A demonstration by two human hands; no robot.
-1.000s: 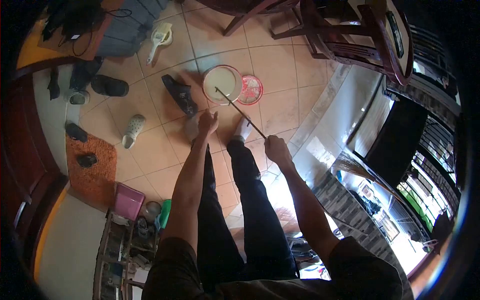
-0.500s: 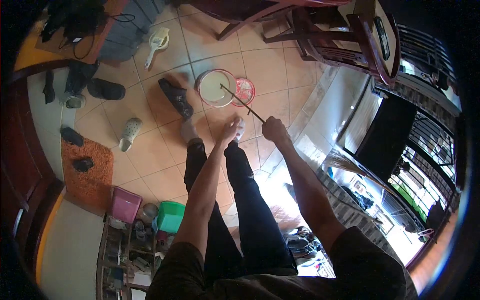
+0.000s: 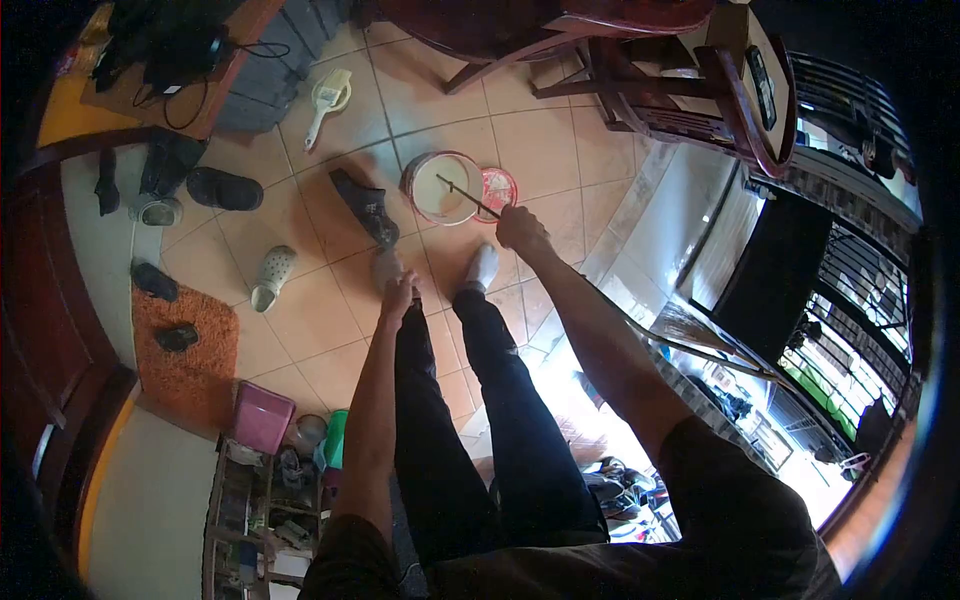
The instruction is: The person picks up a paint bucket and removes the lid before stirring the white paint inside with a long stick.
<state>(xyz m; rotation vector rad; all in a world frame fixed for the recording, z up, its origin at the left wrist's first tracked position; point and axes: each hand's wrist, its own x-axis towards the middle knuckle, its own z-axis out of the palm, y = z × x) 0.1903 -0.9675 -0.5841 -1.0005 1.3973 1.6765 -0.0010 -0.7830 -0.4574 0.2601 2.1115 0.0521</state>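
Note:
My right hand [image 3: 522, 229] is closed around a thin dark stick [image 3: 478, 205]. Its forked tip dips into the cream-coloured liquid of a round bucket [image 3: 410, 190] on the tiled floor. Beyond the forearm, roughly in line with the stick, a long thin rod [image 3: 640, 328] runs down to the right. A red lid [image 3: 500, 190] smeared with white lies against the bucket's right side. My left hand [image 3: 400, 292] hangs over my left shin with fingers loosely apart, holding nothing. My feet stand just below the bucket, the right one in a white sock [image 3: 483, 265].
A dark shoe [image 3: 362, 205] lies left of the bucket. Further left are a wide brush [image 3: 324, 105], a pale clog [image 3: 273, 278], dark slippers [image 3: 225, 189] and an orange mat [image 3: 190, 345]. Wooden chairs [image 3: 740, 100] stand at the upper right; a pink basin [image 3: 263, 415] tops a shelf at lower left.
My left hand has moved left, from beside my right foot to over my left shin. My right hand has shifted up and left, closer to the bucket, with less of the stick showing ahead of it.

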